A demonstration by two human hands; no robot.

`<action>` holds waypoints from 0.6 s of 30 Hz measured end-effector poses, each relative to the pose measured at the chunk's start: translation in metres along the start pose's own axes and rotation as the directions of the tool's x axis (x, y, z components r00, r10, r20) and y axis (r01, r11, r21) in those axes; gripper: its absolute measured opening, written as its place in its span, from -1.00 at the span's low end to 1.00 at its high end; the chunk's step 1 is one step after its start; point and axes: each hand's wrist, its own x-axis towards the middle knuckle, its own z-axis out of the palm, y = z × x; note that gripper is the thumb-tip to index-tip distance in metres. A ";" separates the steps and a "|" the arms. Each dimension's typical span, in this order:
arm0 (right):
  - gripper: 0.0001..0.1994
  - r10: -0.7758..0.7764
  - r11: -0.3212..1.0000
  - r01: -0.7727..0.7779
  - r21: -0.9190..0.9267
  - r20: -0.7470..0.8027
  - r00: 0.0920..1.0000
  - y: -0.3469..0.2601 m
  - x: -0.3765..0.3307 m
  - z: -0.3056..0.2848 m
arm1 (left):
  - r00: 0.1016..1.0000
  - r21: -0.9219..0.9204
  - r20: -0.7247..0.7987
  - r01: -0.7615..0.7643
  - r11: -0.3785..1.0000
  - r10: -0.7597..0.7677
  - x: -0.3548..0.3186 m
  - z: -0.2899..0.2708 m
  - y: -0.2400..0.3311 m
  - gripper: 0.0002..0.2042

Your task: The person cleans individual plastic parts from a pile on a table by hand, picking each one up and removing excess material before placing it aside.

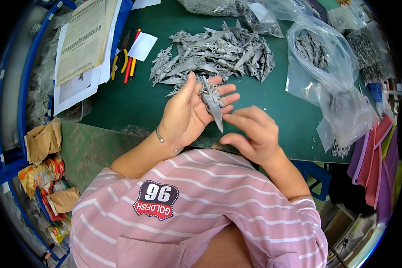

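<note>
My left hand (187, 107) is turned palm up in front of the pile, its fingers spread and the thumb apart. Across its palm and fingers lies a grey dagger-shaped metal piece (213, 105), blade tip pointing toward me, with more small grey metal parts bunched at its upper end. Just right of the blade is my right hand (256, 134), fingers bent and thumb held away from them, with nothing visible between. Its fingertips are close to the blade; whether they touch it I cannot tell. Beyond both hands, a heap of similar grey metal pieces (214, 51) covers part of the green table (295, 134).
Left of the heap lie red-handled and yellow-handled pliers (129, 62) and a white paper slip (143, 46). Printed sheets (82, 40) rest at the far left. Clear plastic bags (321, 49) with metal pieces stand at the right. Coloured cloths (375, 156) hang beyond the right edge.
</note>
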 end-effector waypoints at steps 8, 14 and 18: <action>-0.62 -0.048 0.928 0.007 -0.373 -0.101 0.994 0.061 0.069 0.020 | 0.998 -0.175 0.056 -0.008 0.985 0.018 -0.004 0.000 0.009 -0.36; -0.70 -0.120 0.923 0.087 -0.374 -0.065 0.991 0.085 0.062 0.037 | 0.975 0.186 -0.153 -0.131 0.974 0.160 -0.011 -0.009 0.011 -0.75; -0.75 0.005 0.966 -0.044 -0.256 -0.151 0.989 0.073 0.053 0.022 | 0.972 0.150 -0.177 -0.129 0.980 0.155 -0.006 -0.023 0.013 -0.80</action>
